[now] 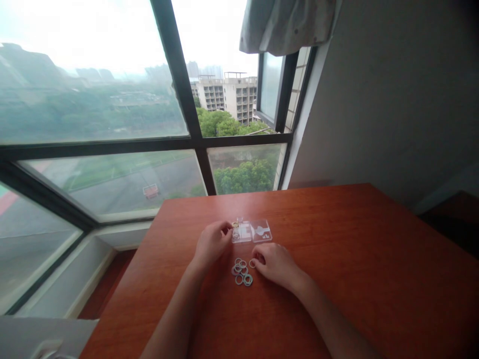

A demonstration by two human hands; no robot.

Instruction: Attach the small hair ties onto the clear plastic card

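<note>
Both bare hands are over the reddish-brown wooden bench [337, 239]. The right hand [276, 263] has its grip drawn together, thumb and fingertips pinching one pale ring [250, 264] upright or nearly so. The ring is just right of a loose pile of rings [243, 270], several overlapping, grey to silvery in tone, lying on the bench between the forearms.

The left hand [214, 243] is at the left edge of a clear plastic case [245, 239], fingers curled and tips at its side wall; whether that grip is clamped on the wall or only resting there cannot be determined. The case lies open beyond the pile, its transparent lid [267, 234] folded out flat to the right. The lid bears a pale printed marking. In the left part of the case are a yellowish ring [235, 226] and, nearer, greyish ring shapes too small to count.

Beyond the bench stands a dark-framed window [196, 142], with a grey curtain [288, 27] at upper right.
</note>
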